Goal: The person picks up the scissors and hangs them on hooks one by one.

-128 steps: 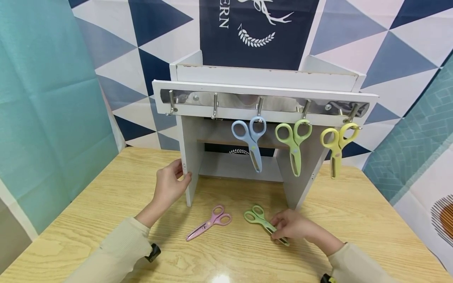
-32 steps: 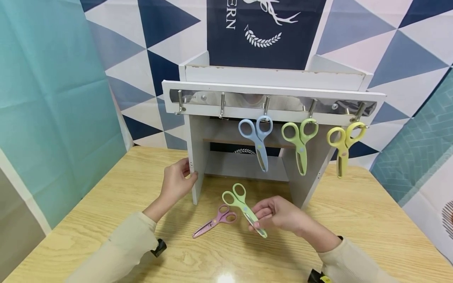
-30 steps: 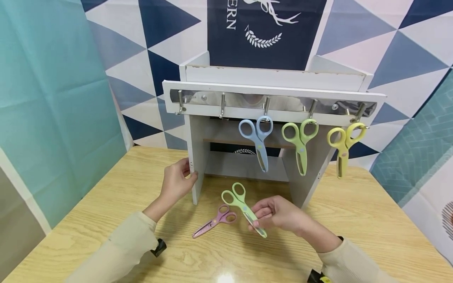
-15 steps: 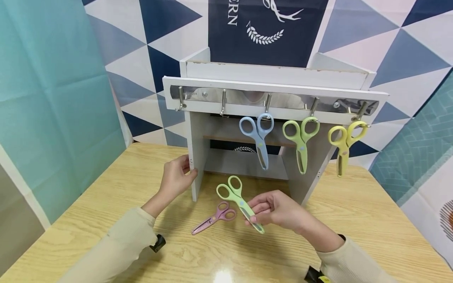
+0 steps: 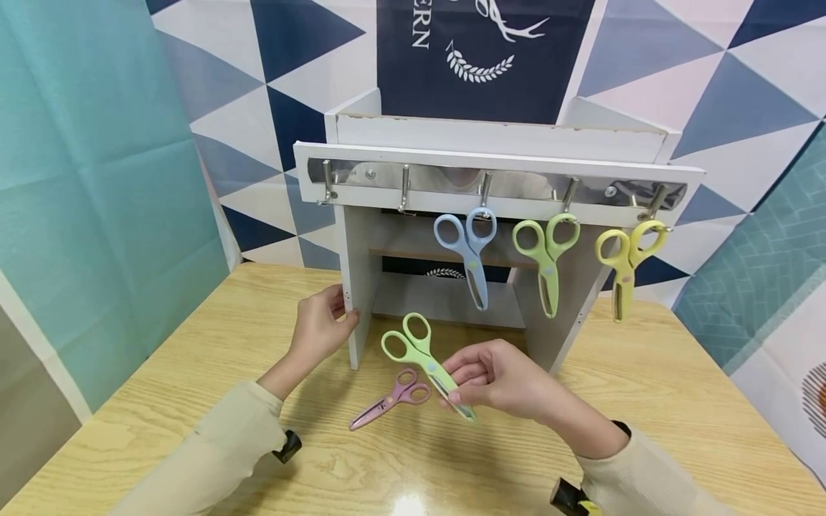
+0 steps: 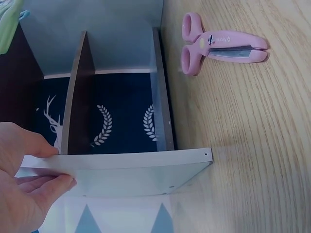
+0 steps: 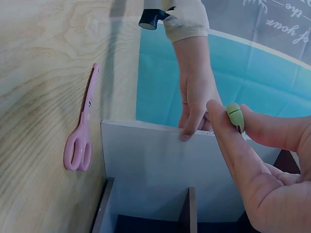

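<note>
Between thumb and fingers, my right hand (image 5: 500, 376) pinches light green scissors (image 5: 422, 355) by the blade end, handles pointing up and left, above the table. In the right wrist view only the green blade tip (image 7: 235, 115) shows between the fingers. My left hand (image 5: 316, 326) grips the front edge of the white shelf's left side panel (image 5: 351, 301), thumb inside and fingers outside. Pink scissors (image 5: 390, 400) lie on the table between the hands. From the shelf's hook rail (image 5: 497, 165) hang blue scissors (image 5: 474, 265), green scissors (image 5: 548, 265) and yellow scissors (image 5: 624, 272).
The two leftmost hooks, including the end hook (image 5: 327, 183), carry nothing. The white shelf (image 5: 497, 136) stands on a wooden table (image 5: 348, 473). Behind it is a patterned cloth (image 5: 310, 43), with a teal curtain (image 5: 97, 179) at the left.
My right hand has lifted the green scissors off the table and moved them left and up, past the pink scissors' handles. My left hand stays on the side panel.
</note>
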`<state>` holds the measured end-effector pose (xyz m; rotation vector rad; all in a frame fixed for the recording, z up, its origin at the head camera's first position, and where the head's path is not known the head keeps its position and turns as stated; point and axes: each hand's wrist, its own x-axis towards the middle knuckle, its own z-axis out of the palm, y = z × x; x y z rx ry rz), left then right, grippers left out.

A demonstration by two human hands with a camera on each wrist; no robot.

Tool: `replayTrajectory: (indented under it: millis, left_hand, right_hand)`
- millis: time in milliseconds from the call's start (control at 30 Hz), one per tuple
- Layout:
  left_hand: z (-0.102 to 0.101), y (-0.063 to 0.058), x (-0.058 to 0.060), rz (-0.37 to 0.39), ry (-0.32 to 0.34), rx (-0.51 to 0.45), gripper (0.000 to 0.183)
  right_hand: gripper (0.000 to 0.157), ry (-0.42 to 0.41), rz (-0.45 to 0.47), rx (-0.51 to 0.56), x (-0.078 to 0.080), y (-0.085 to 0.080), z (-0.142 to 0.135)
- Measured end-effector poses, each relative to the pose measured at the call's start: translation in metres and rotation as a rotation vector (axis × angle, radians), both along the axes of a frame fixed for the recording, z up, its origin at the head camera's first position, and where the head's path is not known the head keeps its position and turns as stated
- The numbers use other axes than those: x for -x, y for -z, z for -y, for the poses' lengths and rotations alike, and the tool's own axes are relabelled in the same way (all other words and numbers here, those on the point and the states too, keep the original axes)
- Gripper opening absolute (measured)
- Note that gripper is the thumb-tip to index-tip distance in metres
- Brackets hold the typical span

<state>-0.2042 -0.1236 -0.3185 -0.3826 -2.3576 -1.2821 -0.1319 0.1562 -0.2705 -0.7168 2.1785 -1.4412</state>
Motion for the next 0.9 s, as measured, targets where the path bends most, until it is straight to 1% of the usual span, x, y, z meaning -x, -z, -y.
replayTrajectory:
  millis: [200, 267, 367, 533, 733, 900]
  left_hand:
    - [0.0, -0.001, -0.001, -0.009, -0.007, 0.008, 0.036]
    - [0.0, -0.001, -0.001, -0.009, -0.009, 0.012, 0.036]
    - [0.0, -0.001, -0.001, -0.015, -0.015, 0.021, 0.035]
    - [0.0, 0.0, -0.001, -0.031, -0.027, 0.03, 0.034]
    - [-0.001, 0.0, -0.001, -0.025, -0.025, 0.022, 0.035]
    - [0.0, 0.0, 0.0, -0.019, -0.019, 0.02, 0.035]
  right_hand:
    - [0.031, 0.02, -0.118, -0.051, 0.003, -0.005, 0.006]
    - [0.03, 0.032, -0.144, -0.068, 0.003, -0.007, 0.008]
    - [0.028, 0.046, -0.161, -0.083, 0.002, -0.012, 0.009]
    - [0.026, 0.048, -0.165, -0.072, 0.0, -0.019, 0.012]
    - [0.025, 0.05, -0.184, -0.086, 0.001, -0.025, 0.013]
    - [0.026, 0.036, -0.214, -0.078, 0.001, -0.03, 0.013]
